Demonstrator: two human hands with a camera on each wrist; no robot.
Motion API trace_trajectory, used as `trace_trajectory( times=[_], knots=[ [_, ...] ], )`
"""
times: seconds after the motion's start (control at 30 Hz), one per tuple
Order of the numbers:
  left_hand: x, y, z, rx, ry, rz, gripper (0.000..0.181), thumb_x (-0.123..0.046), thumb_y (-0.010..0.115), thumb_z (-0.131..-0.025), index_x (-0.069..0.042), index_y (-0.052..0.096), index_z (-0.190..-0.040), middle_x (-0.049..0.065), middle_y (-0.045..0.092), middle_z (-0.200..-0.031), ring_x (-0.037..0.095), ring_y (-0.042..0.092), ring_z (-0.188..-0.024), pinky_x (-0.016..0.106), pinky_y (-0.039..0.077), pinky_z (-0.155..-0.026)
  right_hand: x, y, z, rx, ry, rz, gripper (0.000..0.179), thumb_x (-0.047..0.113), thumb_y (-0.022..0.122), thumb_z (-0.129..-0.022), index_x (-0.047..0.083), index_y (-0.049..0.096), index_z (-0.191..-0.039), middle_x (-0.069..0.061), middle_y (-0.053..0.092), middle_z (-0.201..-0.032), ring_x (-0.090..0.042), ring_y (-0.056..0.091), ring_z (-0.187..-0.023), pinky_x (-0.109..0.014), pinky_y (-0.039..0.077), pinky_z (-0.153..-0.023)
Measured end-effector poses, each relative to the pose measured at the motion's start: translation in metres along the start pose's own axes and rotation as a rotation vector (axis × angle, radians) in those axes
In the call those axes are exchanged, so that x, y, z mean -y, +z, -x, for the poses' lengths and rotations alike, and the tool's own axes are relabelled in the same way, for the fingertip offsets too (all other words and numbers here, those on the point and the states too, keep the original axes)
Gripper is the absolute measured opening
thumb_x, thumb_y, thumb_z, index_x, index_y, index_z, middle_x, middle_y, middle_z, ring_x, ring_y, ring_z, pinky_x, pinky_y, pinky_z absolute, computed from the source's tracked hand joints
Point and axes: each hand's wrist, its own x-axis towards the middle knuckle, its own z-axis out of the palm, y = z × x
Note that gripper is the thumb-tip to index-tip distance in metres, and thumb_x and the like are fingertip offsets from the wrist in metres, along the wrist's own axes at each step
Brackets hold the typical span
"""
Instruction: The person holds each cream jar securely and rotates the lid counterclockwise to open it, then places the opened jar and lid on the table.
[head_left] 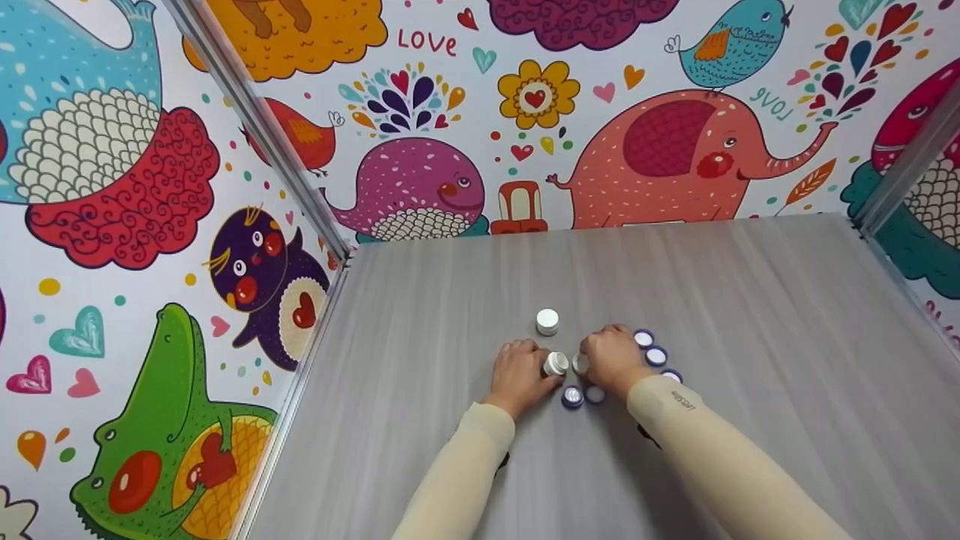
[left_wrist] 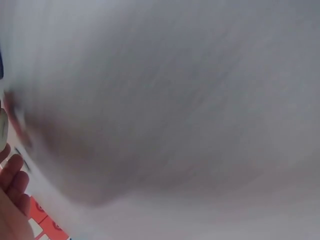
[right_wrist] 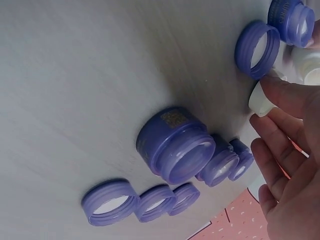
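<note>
My left hand [head_left: 517,373] grips a small open white jar [head_left: 556,364] at its side, the mouth tilted up. Just to its right, my right hand [head_left: 616,361] pinches a white lid [right_wrist: 261,100] between thumb and fingers, held apart from the jar. Beyond the hands stands another white jar [head_left: 547,321], its top white and round. In front of the hands are an open purple jar [head_left: 572,397] and a loose purple lid [head_left: 595,394]. The left wrist view shows only some fingers [left_wrist: 15,182] and a white edge of the jar.
Open purple jars [right_wrist: 175,145] stand in a row by the right hand, with a row of upturned purple lids [right_wrist: 110,202] beside them. All sit on a grey wood-grain table [head_left: 420,300]. Walls with cartoon prints [head_left: 420,187] border the back and sides.
</note>
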Motion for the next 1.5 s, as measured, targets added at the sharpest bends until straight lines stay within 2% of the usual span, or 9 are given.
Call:
trace_trajectory(
  times=[0.3,0.67,0.97,1.23,1.5],
  knots=[
    [0.000,0.003,-0.001,0.010,0.001,-0.015,0.037,-0.047,0.077,-0.080,-0.019,0.077,-0.104,-0.002,0.063,-0.093,0.019,0.058,-0.090,0.034,0.042,-0.080,0.004,-0.003,0.001,0.016,0.006,-0.001,0.011,0.002,0.075,-0.065,0.007,0.069,-0.073,-0.010,0.067,-0.073,-0.035,0.062,-0.080,-0.050,0.042,-0.094],
    [-0.001,0.006,-0.001,0.049,-0.022,-0.015,0.042,-0.050,0.074,-0.082,-0.019,0.076,-0.110,-0.001,0.063,-0.099,0.018,0.057,-0.096,0.035,0.041,-0.085,0.002,0.001,0.001,-0.021,-0.020,0.013,0.011,0.001,0.074,-0.065,0.008,0.068,-0.072,-0.010,0.066,-0.071,-0.034,0.062,-0.077,-0.050,0.043,-0.092],
    [0.000,0.009,0.000,0.033,0.004,-0.043,0.043,-0.053,0.072,-0.083,-0.020,0.074,-0.110,0.000,0.063,-0.103,0.019,0.057,-0.102,0.036,0.040,-0.090,0.001,0.004,0.002,-0.032,0.010,-0.009,0.017,0.006,0.079,-0.061,0.007,0.072,-0.077,-0.009,0.068,-0.074,-0.034,0.062,-0.080,-0.049,0.043,-0.091],
    [-0.001,0.010,-0.001,0.028,-0.012,-0.052,0.043,-0.053,0.074,-0.080,-0.021,0.075,-0.108,0.001,0.060,-0.099,0.020,0.056,-0.096,0.037,0.040,-0.086,0.001,0.003,0.001,-0.007,0.015,-0.011,0.017,0.006,0.078,-0.064,0.006,0.073,-0.080,-0.010,0.069,-0.077,-0.035,0.063,-0.083,-0.050,0.042,-0.094],
    [-0.002,0.014,-0.002,0.023,-0.011,-0.062,0.046,-0.055,0.073,-0.080,-0.022,0.075,-0.111,0.005,0.062,-0.111,0.023,0.056,-0.103,0.038,0.041,-0.088,0.001,0.003,0.001,-0.018,-0.001,0.017,0.014,0.008,0.079,-0.065,0.007,0.071,-0.076,-0.011,0.067,-0.073,-0.034,0.063,-0.080,-0.050,0.044,-0.092]
  ],
)
